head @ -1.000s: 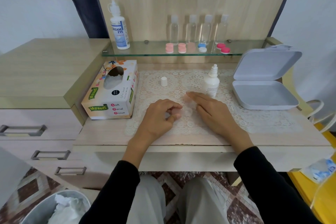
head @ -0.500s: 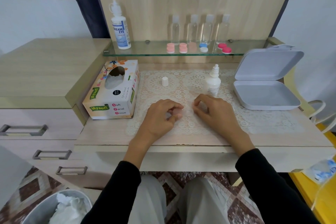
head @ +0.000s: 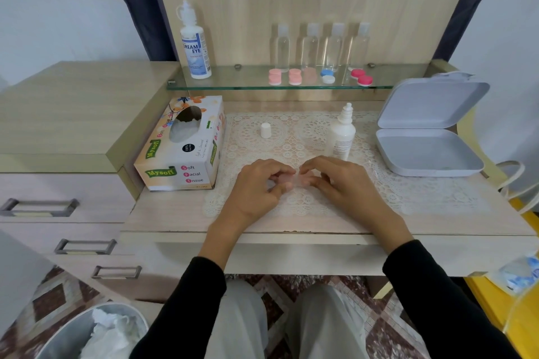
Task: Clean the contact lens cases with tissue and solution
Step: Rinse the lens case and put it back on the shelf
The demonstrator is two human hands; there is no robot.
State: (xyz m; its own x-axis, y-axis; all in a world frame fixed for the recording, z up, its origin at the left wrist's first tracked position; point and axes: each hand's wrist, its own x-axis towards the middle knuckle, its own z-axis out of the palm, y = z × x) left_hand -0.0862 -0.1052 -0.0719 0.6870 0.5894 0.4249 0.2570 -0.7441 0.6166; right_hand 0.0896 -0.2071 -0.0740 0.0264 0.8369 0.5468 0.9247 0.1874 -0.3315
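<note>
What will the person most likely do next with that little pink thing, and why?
Probably twist it open: the left hand and right hand both pinch the pink case, while the small bottle stands uncapped, its cap on the mat.

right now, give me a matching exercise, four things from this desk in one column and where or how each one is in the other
Things:
1. tall white Dream Eye solution bottle
2. small white bottle cap
3. pale grey hinged plastic box
4. translucent pinkish lens case

Places or states:
A. lid open, at the right of the desk
B. pinched between the left hand and right hand
C. standing on the glass shelf
D. loose on the white lace mat

Pairs: 1-C, 2-D, 3-A, 4-B
</note>
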